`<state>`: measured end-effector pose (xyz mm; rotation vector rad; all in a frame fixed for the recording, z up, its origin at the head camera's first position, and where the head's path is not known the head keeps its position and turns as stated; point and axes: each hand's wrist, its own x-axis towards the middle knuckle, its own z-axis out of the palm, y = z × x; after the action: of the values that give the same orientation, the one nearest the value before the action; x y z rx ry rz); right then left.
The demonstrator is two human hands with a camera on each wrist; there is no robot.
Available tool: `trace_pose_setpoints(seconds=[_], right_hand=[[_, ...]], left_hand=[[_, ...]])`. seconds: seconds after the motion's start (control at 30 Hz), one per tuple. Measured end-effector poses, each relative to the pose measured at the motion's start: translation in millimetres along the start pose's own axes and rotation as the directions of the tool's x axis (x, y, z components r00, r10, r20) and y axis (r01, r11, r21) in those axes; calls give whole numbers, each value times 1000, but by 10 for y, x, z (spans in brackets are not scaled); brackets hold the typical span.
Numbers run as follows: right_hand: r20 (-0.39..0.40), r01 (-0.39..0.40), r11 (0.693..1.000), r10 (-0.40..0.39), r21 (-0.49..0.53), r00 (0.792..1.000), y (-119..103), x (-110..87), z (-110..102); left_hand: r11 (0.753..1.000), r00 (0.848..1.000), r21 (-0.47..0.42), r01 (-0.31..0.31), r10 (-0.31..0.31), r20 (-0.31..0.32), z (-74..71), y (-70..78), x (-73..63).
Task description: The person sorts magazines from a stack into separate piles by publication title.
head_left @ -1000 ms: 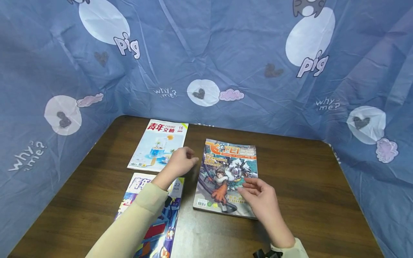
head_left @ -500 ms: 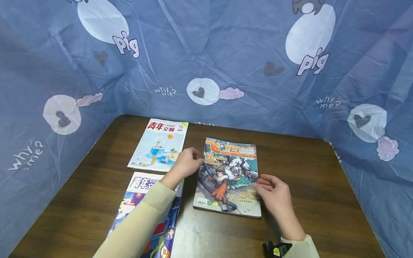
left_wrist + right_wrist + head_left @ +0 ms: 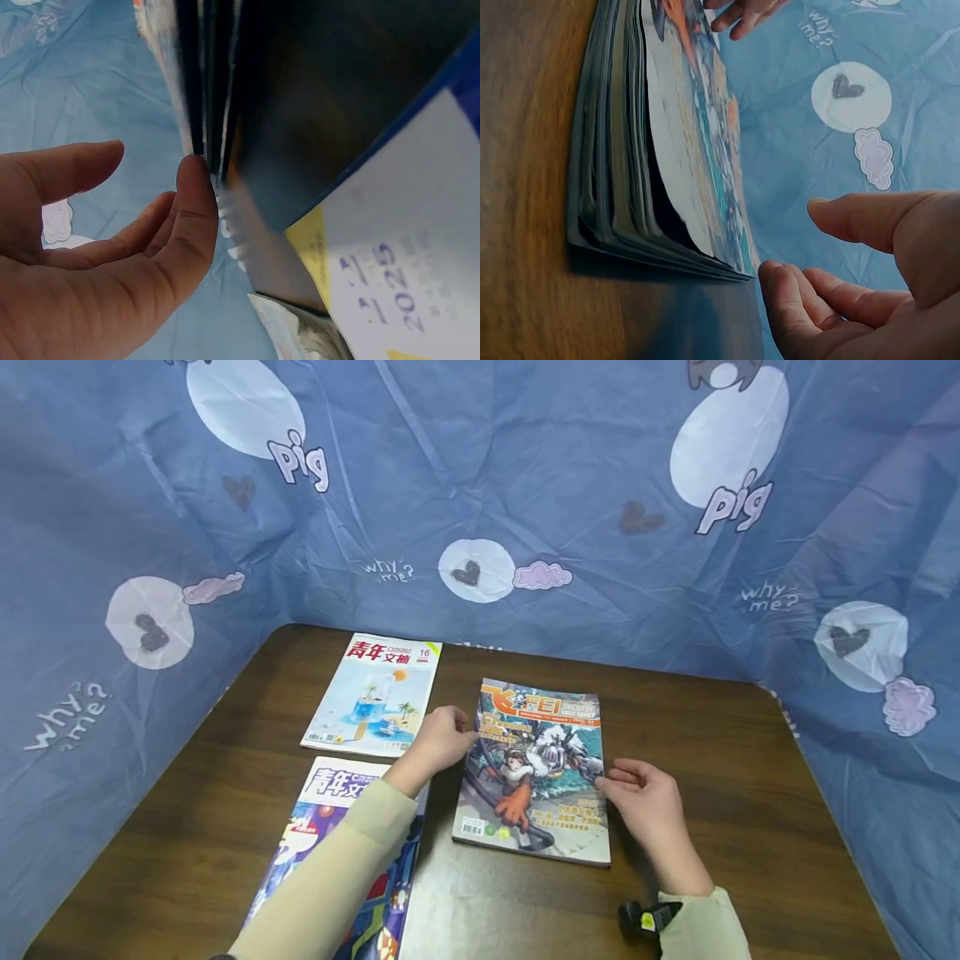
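A magazine with an orange title and an illustrated cover (image 3: 540, 785) lies face up mid-table. Several layers show along its side in both wrist views. At its left edge is my left hand (image 3: 437, 745); in the left wrist view the index fingertip (image 3: 195, 176) meets the edge, while the thumb stands apart from it. My right hand (image 3: 651, 802) is by the right edge, and in the right wrist view its fingertips (image 3: 776, 277) are right at a corner, thumb raised away. Neither hand curls round the magazine.
To the left, a light blue magazine (image 3: 375, 706) lies at the back. A purple-titled magazine (image 3: 315, 822) lies nearer, partly hidden under my left sleeve (image 3: 337, 868). Blue printed cloth (image 3: 480, 485) walls the brown table (image 3: 712, 760) at the back and sides.
My right hand has moved rightward from over the cover to the magazine's right edge. My left hand has shifted slightly right to the left edge. The magazine lies about where it was.
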<state>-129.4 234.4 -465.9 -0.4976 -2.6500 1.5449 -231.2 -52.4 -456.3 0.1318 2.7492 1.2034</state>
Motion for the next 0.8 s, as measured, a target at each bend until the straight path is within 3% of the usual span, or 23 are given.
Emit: trace_pose_setpoints(seconds=[0.5,0.8], right_hand=[[22,-80,995,81,-53,996,59,213,6],[37,-64,995,67,-78,997,76,313,51]], left_hand=[[998,999,65,27,-28,24,91,9,114],[994,998,103,43,-48,44,102,9,109]])
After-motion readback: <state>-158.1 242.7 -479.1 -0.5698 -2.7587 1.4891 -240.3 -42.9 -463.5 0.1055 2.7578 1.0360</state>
